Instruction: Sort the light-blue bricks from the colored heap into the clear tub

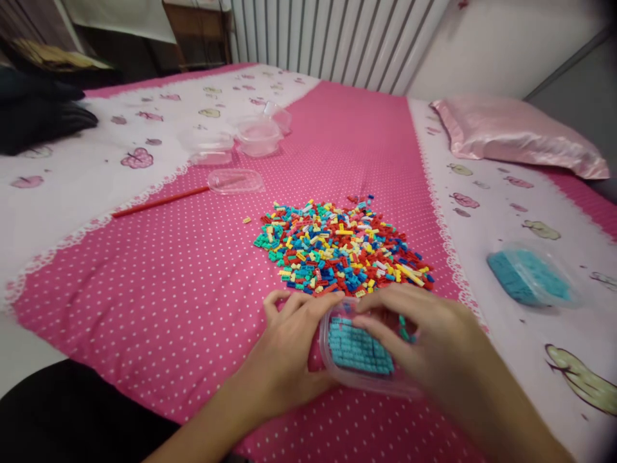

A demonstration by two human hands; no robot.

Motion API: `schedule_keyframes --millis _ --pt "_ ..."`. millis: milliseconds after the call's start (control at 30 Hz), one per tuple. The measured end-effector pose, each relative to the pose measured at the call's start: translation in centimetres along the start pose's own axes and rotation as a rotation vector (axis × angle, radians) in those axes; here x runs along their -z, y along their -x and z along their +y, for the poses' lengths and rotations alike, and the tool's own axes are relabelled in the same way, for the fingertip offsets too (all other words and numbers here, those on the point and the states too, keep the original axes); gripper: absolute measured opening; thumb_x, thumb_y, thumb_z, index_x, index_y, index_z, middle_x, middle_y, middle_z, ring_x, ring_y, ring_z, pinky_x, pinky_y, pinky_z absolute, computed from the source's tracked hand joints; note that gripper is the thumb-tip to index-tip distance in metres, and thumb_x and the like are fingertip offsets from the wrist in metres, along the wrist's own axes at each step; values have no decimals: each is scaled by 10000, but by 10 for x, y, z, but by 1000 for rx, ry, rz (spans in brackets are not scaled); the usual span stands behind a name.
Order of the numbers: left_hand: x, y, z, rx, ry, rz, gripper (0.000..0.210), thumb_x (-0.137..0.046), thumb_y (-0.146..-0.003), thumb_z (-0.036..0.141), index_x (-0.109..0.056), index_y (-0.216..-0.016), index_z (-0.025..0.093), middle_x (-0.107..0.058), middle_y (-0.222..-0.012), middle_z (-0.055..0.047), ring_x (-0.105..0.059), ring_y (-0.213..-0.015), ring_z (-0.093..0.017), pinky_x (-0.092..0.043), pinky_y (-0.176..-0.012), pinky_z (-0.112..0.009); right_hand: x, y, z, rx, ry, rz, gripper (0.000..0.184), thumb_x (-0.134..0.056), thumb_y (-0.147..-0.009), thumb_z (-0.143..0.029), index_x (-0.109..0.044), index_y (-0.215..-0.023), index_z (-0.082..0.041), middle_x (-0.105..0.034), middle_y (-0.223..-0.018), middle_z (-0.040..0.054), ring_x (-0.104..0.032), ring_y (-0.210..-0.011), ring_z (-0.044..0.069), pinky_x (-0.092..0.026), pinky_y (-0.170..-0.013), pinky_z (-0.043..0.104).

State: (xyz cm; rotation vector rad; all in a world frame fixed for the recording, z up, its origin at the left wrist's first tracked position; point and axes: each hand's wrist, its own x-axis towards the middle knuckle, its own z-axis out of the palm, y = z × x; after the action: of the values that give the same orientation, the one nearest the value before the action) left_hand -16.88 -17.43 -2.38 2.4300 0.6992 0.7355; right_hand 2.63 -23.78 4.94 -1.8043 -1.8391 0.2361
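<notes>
Far left, beyond the brick pile [342, 244]: black item [43, 116], its exact kind unclear. Left of pile, red stick [161, 201], right end reaching the clear lid [236, 181]. Behind these, beyond pile to its left: clear tubs [258, 136]. Near side of pile, left hand [292, 344] grips the box [366, 381] at its left wall, fingers curved toward the far rim, thumb at the near side. Box sits just in front of pile; flat layer of blue bricks [359, 347] inside, right of the left fingers. Right hand [429, 321], near right side of pile, arches over the box; thumb and index tips close together at its far part, cannot tell whether they pinch a brick. Green bricks [403, 328] show below its fingers. Well beyond pile, to its right: pink pillow [515, 128]. Right of pile, apart: second box [569, 299], also holding blue bricks
</notes>
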Motion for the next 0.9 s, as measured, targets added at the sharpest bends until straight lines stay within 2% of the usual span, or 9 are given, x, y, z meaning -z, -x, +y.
schedule_keyframes --millis 100,267,400,467,533,600,667,733,900 --pt "9 -5 5 16 -3 -46 809 -770 -819 406 -280 -1459 328 -659 -1281 -53 -602 -1121 -266 -361 -960 -466 22 -43 13 -1 -135 -42 131 -659 -919 -294 -718 -812 -247 -703 -733 -53 -590 -617 101 -418 -631 263" --pt "27 4 5 41 -24 -81 985 -805 -651 733 -281 -1407 381 -610 -1308 -85 -569 -1148 -331 -422 -908 -505 18 -96 55 -37 -267 17 226 -586 -954 -355 -715 -931 -170 -754 -902 48 -665 -789 153 -488 -718 285" --pt "56 -5 -12 73 89 52 822 -372 -793 912 -343 -1353 311 -488 -1377 -133 -478 -1286 -313 -417 -1045 -508 2 -90 86 -52 -286 48 273 -558 -966 -384 -720 -947 -165 -756 -898 57 -672 -802 167 -492 -731 296" --pt "76 -40 -21 97 73 11 558 -322 -971 718 -391 -1338 304 -520 -1361 -101 -475 -1304 -257 -416 -1062 -439 1 -82 93 -55 -280 47 265 -565 -963 -380 -723 -932 -169 -754 -884 50 -671 -796 167 -488 -735 297" --pt "94 -92 -30 101 -122 -63 353 -455 -1001 552 -569 -1143 249 -642 -1179 -69 -556 -1131 -224 -423 -994 -391 3 -77 94 -57 -266 63 250 -564 -964 -359 -721 -927 -168 -757 -905 56 -676 -827 175 -489 -768 308" --pt "108 -143 -37 103 -293 -366 289 -475 -995 417 -663 -975 199 -707 -1005 -65 -611 -946 -197 -443 -866 -341 6 -75 92 -51 -254 76 230 -560 -968 -330 -720 -931 -170 -763 -943 62 -688 -875 182 -494 -806 316" --pt "115 -178 -42 93 -290 -632 86 -673 -835 252 -737 -884 221 -739 -855 -4 -646 -774 -149 -437 -714 -258 7 -75 89 -42 -246 79 213 -550 -975 -296 -721 -942 -173 -768 -982 65 -698 -910 181 -502 -827 316" --pt "112 -188 -44 82 -318 -715 130 -697 -762 157 -755 -834 248 -739 -795 33 -642 -713 -123 -396 -656 -230 7 -74 87 -38 -234 78 193 -551 -975 -259 -723 -941 -178 -769 -986 59 -702 -907 171 -506 -824 305" --pt "88 -168 -52 72 -461 -636 102 -638 -749 147 -679 -680 212 -654 -668 16 -520 -610 -123 -269 -619 -274 8 -73 87 -49 -206 90 169 -571 -976 -259 -725 -944 -198 -762 -993 29 -692 -928 148 -491 -854 287"
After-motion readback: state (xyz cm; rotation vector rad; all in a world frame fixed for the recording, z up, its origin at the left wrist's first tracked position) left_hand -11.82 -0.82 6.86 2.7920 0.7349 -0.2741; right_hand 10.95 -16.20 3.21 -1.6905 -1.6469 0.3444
